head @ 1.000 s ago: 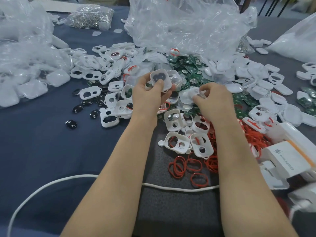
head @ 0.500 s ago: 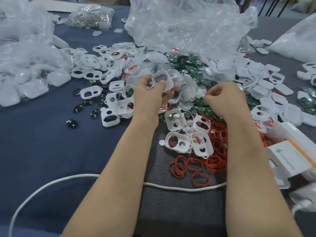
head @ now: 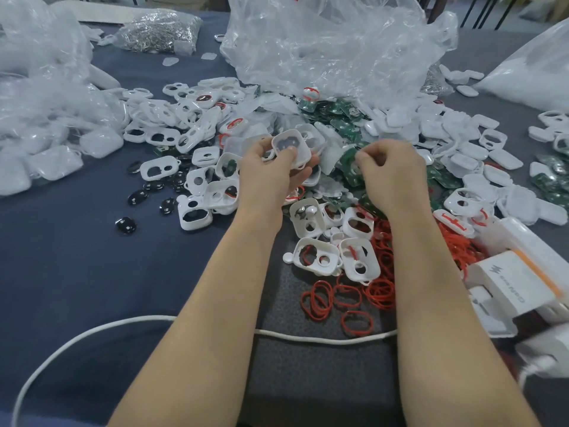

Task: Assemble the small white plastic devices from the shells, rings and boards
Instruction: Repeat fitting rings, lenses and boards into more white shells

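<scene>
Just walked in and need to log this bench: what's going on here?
A person is assembling small devices by hand. The left hand grips one white shell above the heap of parts. The right hand, fingers curled, is down among the green boards beside it; whether it has pinched one is unclear. Loose red rings and more shells lie on the table.

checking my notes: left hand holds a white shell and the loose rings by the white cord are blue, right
Not quite: the head view shows the rings red, not blue. The left hand does hold a white shell, and the rings lie by the white cord.
</scene>
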